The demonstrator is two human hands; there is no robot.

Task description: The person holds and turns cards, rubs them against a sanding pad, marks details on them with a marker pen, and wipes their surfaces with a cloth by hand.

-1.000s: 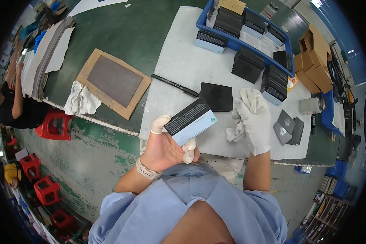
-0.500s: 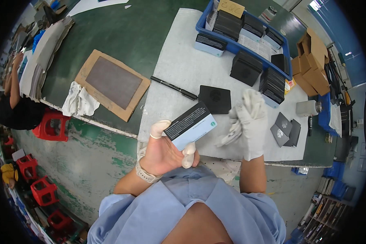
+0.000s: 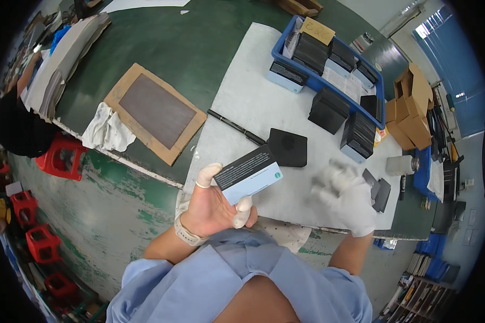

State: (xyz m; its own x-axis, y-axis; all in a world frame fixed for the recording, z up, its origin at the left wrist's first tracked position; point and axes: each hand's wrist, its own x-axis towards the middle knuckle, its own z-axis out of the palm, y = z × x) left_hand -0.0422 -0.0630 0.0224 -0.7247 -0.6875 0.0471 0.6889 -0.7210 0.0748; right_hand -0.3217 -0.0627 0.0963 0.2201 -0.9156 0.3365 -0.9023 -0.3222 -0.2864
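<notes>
Right hand (image 3: pixel 349 198) blurred, left hand (image 3: pixel 210 209) holding card (image 3: pixel 248 174)

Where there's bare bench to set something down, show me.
Green tabletop beyond brown cardboard board, between white paper stack and white sheet; that sheet's left part, from slim black pen to blue plastic bin. Crowded: right side, around black card stacks and translucent jar.

A dark-green tabletop (image 3: pixel 199 48) bore a white sheet (image 3: pixel 242 81), a tan-bordered grey rectangular board (image 3: pixel 157 111) and a crumpled white cloth (image 3: pixel 109 129).
</notes>
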